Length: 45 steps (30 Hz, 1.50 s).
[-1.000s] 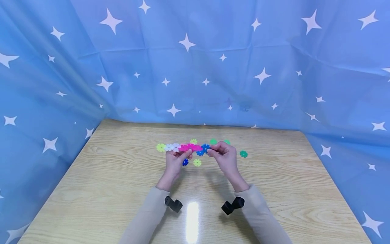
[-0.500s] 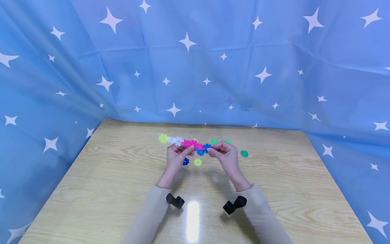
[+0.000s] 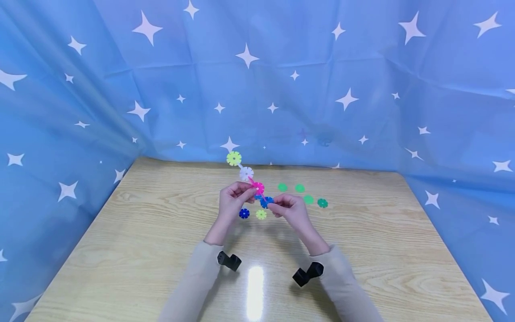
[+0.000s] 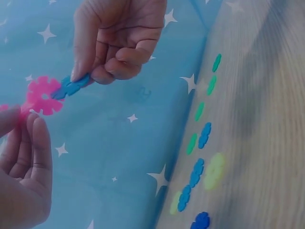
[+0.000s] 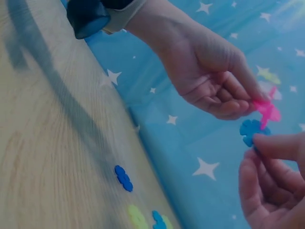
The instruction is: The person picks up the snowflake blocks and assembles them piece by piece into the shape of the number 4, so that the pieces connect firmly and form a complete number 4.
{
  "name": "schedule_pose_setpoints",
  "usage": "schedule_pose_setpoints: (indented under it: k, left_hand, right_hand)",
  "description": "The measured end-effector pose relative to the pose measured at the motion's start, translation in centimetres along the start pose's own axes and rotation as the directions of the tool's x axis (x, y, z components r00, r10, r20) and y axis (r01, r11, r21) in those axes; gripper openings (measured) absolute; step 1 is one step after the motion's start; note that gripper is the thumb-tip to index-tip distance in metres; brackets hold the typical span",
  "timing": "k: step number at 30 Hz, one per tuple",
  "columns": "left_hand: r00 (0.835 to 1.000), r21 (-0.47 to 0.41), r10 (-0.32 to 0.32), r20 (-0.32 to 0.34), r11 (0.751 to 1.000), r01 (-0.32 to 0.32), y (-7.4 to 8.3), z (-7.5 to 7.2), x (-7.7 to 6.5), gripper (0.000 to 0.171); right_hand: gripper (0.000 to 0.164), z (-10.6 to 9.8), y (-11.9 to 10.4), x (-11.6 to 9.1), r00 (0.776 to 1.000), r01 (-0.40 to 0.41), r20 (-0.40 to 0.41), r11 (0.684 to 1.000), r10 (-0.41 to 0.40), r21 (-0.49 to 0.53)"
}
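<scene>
Here, your L hand [image 3: 234, 199] pinches the chain [image 3: 246, 174] by a pink disc [image 3: 259, 187]; your R hand [image 3: 291, 211] pinches a blue disc [image 3: 265, 202] touching it. Chain's above desk [image 3: 382, 228], yellow end [image 3: 234, 154] twd far edge.

Plain, long cream sleeves [image 3: 195, 277]; black, blocky wrist cameras [image 3: 229, 260], one per side; hands [image 3: 231, 203] bare.

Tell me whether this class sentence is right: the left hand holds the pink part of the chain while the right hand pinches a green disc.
Not quite: the right hand pinches a blue disc, not a green one, as the left wrist view shows. The rest stands: the left hand holds the pink part of the chain.
</scene>
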State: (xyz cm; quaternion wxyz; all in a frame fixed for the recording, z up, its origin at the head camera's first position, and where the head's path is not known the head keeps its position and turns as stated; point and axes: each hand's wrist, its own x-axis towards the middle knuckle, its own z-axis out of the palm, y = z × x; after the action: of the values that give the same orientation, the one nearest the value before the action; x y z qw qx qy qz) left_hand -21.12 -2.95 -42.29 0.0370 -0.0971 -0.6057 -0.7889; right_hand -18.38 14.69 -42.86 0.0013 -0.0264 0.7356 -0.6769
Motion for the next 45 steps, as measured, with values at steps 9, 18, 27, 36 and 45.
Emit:
schedule_pose_setpoints:
  k: [9, 18, 27, 36, 45]
  left_hand:
    - [0.996, 0.152, 0.05, 0.075, 0.986, -0.061, 0.7, -0.2, 0.1, 0.016]
    - [0.975, 0.417, 0.031, 0.22, 0.901, -0.123, 1.1, -0.4, -0.6, 0.011]
    - [0.973, 0.443, 0.039, 0.228, 0.886, -0.139, 3.8, 0.0, -1.8, 0.009]
    - [0.984, 0.403, -0.023, 0.179, 0.914, -0.052, 3.7, -1.5, -1.8, 0.012]
    - [0.991, 0.335, -0.011, 0.132, 0.942, -0.034, 1.0, -3.7, -0.4, 0.009]
  right_hand:
    - [0.003, 1.3, 0.0, -0.2, 1.0, -0.014, 0.017, 0.976, 0.011, 0.216]
    - [0.018, 2.1, 0.0, -0.1, 0.998, 0.029, -0.058, 0.941, -0.009, 0.338]
    - [0.007, 2.6, 0.5, -0.2, 0.997, 0.059, -0.069, 0.962, -0.043, 0.266]
    - [0.022, -0.7, 1.9, 0.3, 0.996, 0.075, -0.044, 0.993, -0.079, -0.091]
    - [0.025, -7.2, 3.6, 2.2, 0.982, 0.009, -0.146, 0.809, -0.117, -0.587]
